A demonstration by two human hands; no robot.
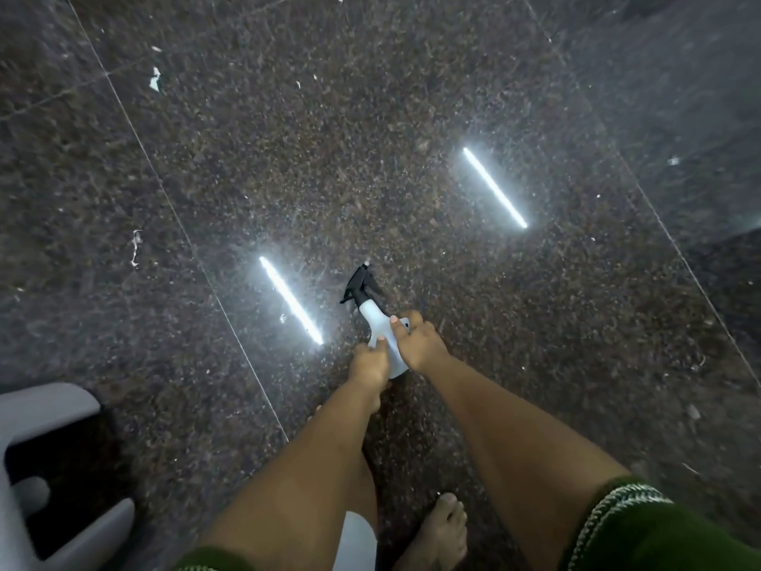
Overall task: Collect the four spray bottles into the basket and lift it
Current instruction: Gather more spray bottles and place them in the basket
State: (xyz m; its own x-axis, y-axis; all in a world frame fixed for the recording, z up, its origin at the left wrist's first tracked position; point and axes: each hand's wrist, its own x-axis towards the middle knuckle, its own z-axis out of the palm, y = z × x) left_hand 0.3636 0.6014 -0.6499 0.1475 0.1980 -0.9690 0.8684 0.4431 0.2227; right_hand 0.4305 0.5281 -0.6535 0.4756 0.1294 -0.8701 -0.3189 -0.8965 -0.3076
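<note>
A white spray bottle [376, 323] with a black trigger head lies on the dark speckled floor, nozzle pointing away from me. My left hand [370, 366] grips the bottle's lower body from the left. My right hand [416, 342] closes over it from the right, thumb on top. A grey plastic basket [49, 410] shows partly at the lower left edge, its handle opening visible. No other spray bottles are in view.
The polished stone floor [288, 158] reflects two ceiling light strips. Small scraps of paper lie at the upper left [155, 79] and left [135, 247]. My bare foot [442, 529] stands at the bottom centre.
</note>
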